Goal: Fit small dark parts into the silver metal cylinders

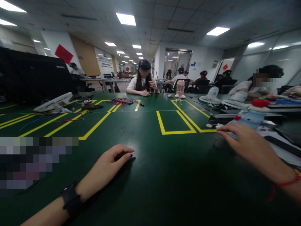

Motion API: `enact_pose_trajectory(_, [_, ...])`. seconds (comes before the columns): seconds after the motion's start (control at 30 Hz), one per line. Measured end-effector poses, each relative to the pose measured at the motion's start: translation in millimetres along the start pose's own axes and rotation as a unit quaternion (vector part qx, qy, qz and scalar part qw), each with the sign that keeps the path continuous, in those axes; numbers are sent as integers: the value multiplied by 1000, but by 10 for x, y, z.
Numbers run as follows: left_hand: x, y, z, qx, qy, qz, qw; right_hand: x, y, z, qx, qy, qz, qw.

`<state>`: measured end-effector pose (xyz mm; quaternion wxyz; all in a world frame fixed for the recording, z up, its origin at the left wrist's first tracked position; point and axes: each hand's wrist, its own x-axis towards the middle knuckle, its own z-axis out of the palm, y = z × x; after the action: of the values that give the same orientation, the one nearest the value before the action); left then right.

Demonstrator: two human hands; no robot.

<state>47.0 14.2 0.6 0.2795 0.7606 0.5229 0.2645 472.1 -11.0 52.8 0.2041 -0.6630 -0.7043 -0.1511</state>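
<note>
My left hand (115, 160), with a dark band on its wrist, rests on the green table (141, 194). Its fingers are curled towards the thumb; a small dark spot shows at the tips, too unclear to name. Off to the right, my right hand (244, 144) is raised over the table with thumb and fingers pinched together. A faint greyish blur lies under those fingertips, and what they hold, if anything, cannot be made out. Just behind this hand stands a light blue container (252, 117) with a red knob (260, 103) on top, partly covered by the hand.
Yellow tape (178, 132) marks outlines on the table. Bundled wires (122, 101) lie at the far middle, loose red and blue wires at left. White fans (55, 102) stand on both sides. A bottle (180, 89) stands near a person (141, 83) seated opposite.
</note>
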Motion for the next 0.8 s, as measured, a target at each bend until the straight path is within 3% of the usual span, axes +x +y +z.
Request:
enact_pose_trajectory(0.07, [10, 4, 14, 5, 4, 4, 1000, -7, 361, -10, -34, -34, 62, 997])
enact_pose_trajectory(0.13, [12, -3, 22, 5, 8, 3, 1000, -27, 528, 29, -30, -62, 81, 994])
enact_pose_trajectory(0.33, [3, -14, 19, 2, 5, -3, 1000, 11, 519, 103, -26, -42, 105, 993])
enact_pose_trajectory(0.57, [17, -30, 24, 6, 1, -11, 1000, 91, 596, 155, 5, -64, 112, 992])
enact_pose_trajectory(0.63, [20, -46, 23, 7, 0, -8, 1000, 70, 502, 101, 2, -37, 119, 992])
enact_pose_trajectory(0.7, [20, -60, 20, 5, 1, -5, 1000, -52, 331, -2, 6, 29, 101, 994])
enact_pose_trajectory(0.8, [21, -76, 19, 1, -1, -8, 1000, -525, 66, -160, 40, 126, 2, 991])
